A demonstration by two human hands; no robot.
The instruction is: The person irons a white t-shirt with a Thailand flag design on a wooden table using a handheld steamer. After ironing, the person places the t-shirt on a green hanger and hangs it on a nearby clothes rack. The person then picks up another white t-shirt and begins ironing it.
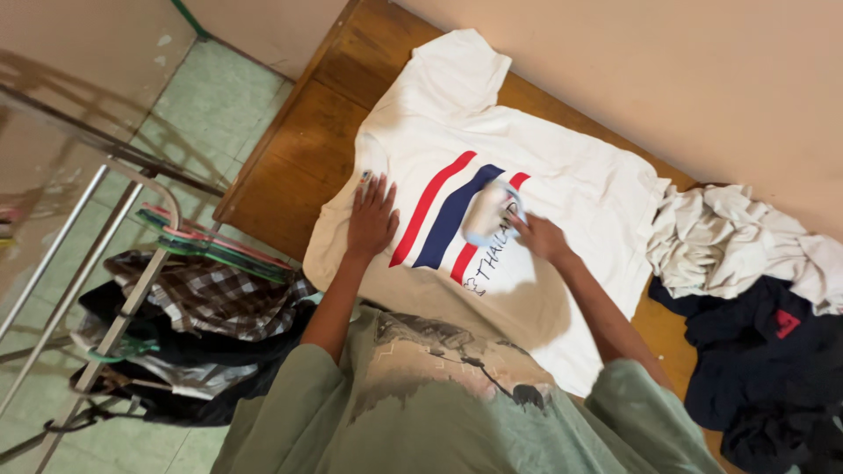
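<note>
White shirt [527, 175] spread flat on wooden table [290, 167], front up, red and blue stripes across chest. Left hand [371, 219] pressed flat on shirt beside stripes, fingers spread, gripping nothing. Right hand [540, 235] closed around pale iron [492, 213], set on striped print, blurred in frame. Hands apart, stripes between them. Ironing judged partway: cloth around stripes looks smooth; creases visible toward far sleeve [461, 66] and right edge. Lower hem hidden under own green top [457, 404]. Crumpled pale cloth [746, 241] and dark clothes [773, 360] heaped at right end of table, apparently undone. Rack [114, 254] at left with coloured hangers [215, 241] and plaid garment [206, 294] draped over it.
</note>
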